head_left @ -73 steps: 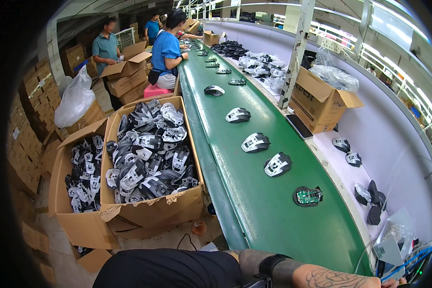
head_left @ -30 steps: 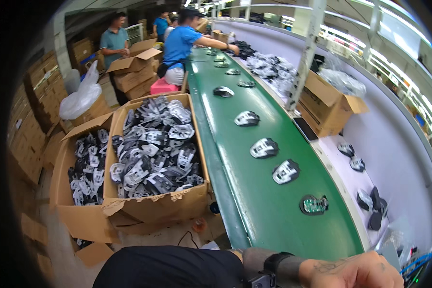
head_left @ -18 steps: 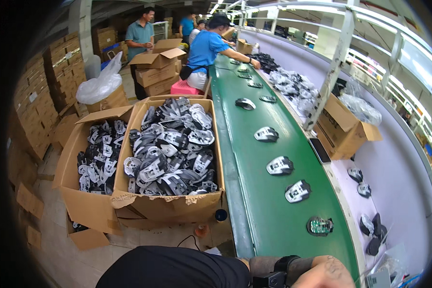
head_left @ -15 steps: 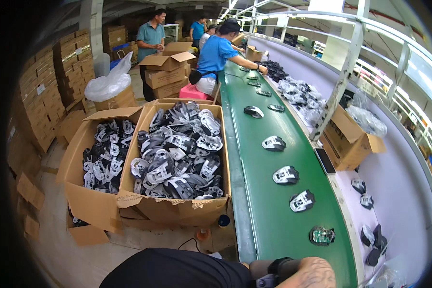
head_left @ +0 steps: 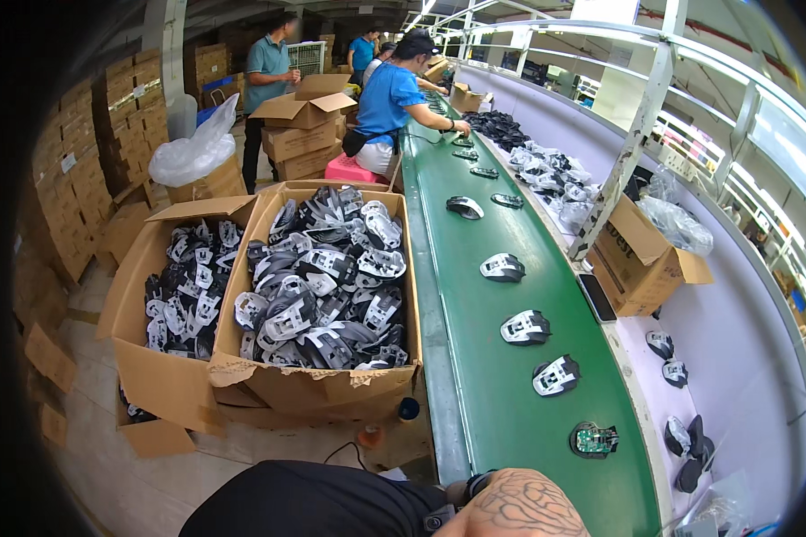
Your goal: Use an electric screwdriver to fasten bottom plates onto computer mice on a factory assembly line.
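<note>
Neither of my hands shows. Bare tattooed skin of my arm (head_left: pixel 528 501) bulges in at the lower edge, with my dark clothing (head_left: pixel 313 501) to its left. Nearest to the arm on the green conveyor belt (head_left: pixel 501 412) lies a mouse base with a bare green circuit board (head_left: pixel 594 439). Farther along sit a white-and-black mouse shell (head_left: pixel 556 376), a second shell (head_left: pixel 526 328) and a third one (head_left: pixel 502 268). Beyond them a darker mouse shell (head_left: pixel 465 208) lies beside a flat black mouse base (head_left: pixel 507 200). What my hands hold is hidden.
Left of the belt stand two open cartons, one larger (head_left: pixel 313 387) and one smaller (head_left: pixel 166 376), heaped with mouse shells. A co-worker in blue (head_left: pixel 390 100) reaches over the belt farther up. The right ledge bears a phone (head_left: pixel 596 298), a carton (head_left: pixel 631 255) and loose mouse parts (head_left: pixel 690 438).
The view has shifted slightly, moving the scene leftward. My tattooed arm shows farther left and larger; the grey sleeve-like piece beside it is mostly gone. The co-worker's reaching hand has moved.
</note>
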{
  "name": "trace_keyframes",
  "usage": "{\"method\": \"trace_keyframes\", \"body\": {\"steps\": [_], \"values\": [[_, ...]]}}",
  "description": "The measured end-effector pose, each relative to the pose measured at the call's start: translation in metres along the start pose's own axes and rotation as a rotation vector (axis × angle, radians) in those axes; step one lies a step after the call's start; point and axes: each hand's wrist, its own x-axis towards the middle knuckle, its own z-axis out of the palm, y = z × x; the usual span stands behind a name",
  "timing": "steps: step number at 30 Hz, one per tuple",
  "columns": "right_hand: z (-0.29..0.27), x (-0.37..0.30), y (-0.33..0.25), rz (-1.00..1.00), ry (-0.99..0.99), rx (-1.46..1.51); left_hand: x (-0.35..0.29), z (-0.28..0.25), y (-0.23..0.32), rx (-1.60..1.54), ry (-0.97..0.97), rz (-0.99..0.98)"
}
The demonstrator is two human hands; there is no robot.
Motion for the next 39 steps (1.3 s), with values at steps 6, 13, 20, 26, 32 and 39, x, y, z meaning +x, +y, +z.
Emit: {"method": "trace_keyframes", "body": {"steps": [6, 13, 20, 26, 32, 39], "values": [[0.005, -0.003, 0.000, -0.032, 0.000, -0.014, -0.001, -0.001, 0.009, 0.042, -0.020, -0.017], [0.010, -0.003, -0.005, -0.059, -0.004, -0.026, 0.002, 0.000, 0.009, 0.071, -0.032, -0.042], [0.006, -0.003, 0.005, -0.089, -0.032, -0.020, 0.003, -0.008, 0.024, 0.134, -0.034, -0.056], [0.002, 0.000, 0.004, -0.053, -0.027, -0.001, 0.025, -0.019, 0.040, 0.171, -0.024, -0.054], [-0.003, 0.001, 0.004, -0.078, -0.028, -0.023, 0.044, -0.028, 0.062, 0.213, 0.006, -0.036], [-0.005, 0.007, 0.002, -0.073, -0.004, -0.022, 0.036, -0.021, 0.052, 0.200, -0.029, -0.059]]}}
